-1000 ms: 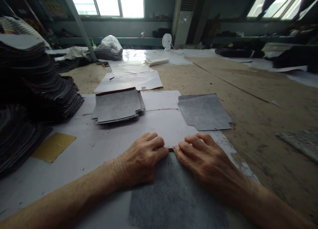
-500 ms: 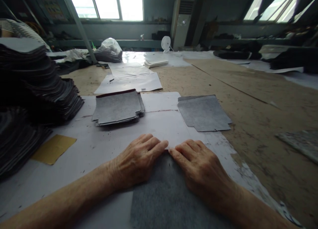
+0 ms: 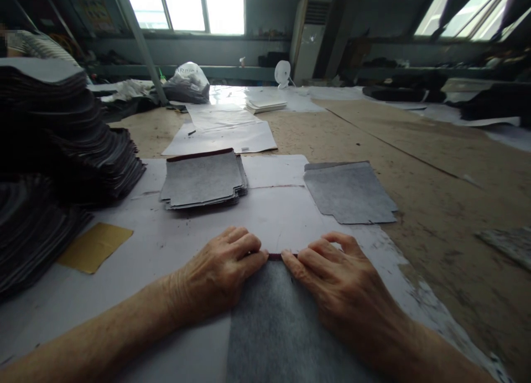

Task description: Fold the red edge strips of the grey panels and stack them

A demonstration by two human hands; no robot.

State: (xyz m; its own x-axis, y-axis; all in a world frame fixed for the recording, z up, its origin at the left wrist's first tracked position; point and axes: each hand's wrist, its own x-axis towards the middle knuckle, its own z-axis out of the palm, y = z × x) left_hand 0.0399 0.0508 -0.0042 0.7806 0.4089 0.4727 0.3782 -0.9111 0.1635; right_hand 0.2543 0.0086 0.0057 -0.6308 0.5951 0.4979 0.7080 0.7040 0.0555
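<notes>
A grey fabric piece (image 3: 277, 322) lies in front of me, with a narrow dark red strip along its far edge. My left hand (image 3: 226, 267) is closed on the left part of that edge, thumb and fingers pressed together. On the right part of the same edge, my right hand (image 3: 336, 283) presses with its fingers bent and closed. A short stretch of the red strip shows between the two hands. Beyond them sit a stack of grey pieces (image 3: 203, 181) with a dark red edge and, to the right, another grey piece (image 3: 350, 192).
Tall piles of dark fabric (image 3: 87, 134) rise at the left, beside a yellow-brown card (image 3: 95, 247). White sheets (image 3: 219, 136), a plastic bag (image 3: 186, 84) and a small white fan (image 3: 282, 74) are farther back. A person's striped sleeve (image 3: 47, 46) shows at the far left.
My hands have moved apart along the far edge, and the dark red strip now shows between them. The view has shifted slightly.
</notes>
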